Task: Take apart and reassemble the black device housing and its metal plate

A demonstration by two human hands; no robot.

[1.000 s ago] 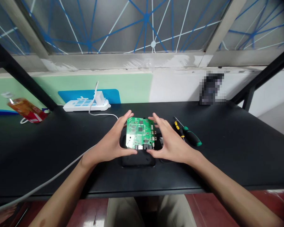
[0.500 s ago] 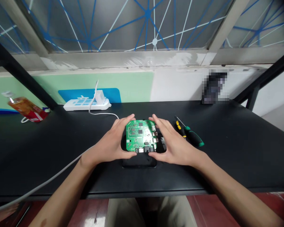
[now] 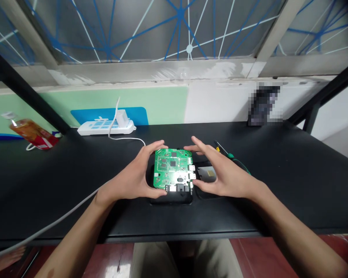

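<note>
A green circuit board (image 3: 168,173) lies over a black plastic case part (image 3: 171,198), with ports along its right and front edges. My left hand (image 3: 136,170) grips the board's left side, thumb at the front edge and fingers at the back corner. My right hand (image 3: 220,170) is spread at the right side; its thumb is by the ports and a fingertip is close to the back corner. Whether these touch the board I cannot tell. Under my right hand sits a second black case part with a metal plate (image 3: 204,174), partly hidden.
Behind my right hand lie a green-handled screwdriver (image 3: 231,156) and a yellow-and-black one (image 3: 217,149), both mostly covered. A white power strip (image 3: 98,127) with a cable stands against the wall. A bottle (image 3: 34,133) leans at the far left.
My right hand has opened and moved right from the board's edge, uncovering the metal plate and hiding more of the screwdrivers. The board has come slightly nearer; my left hand still holds it.
</note>
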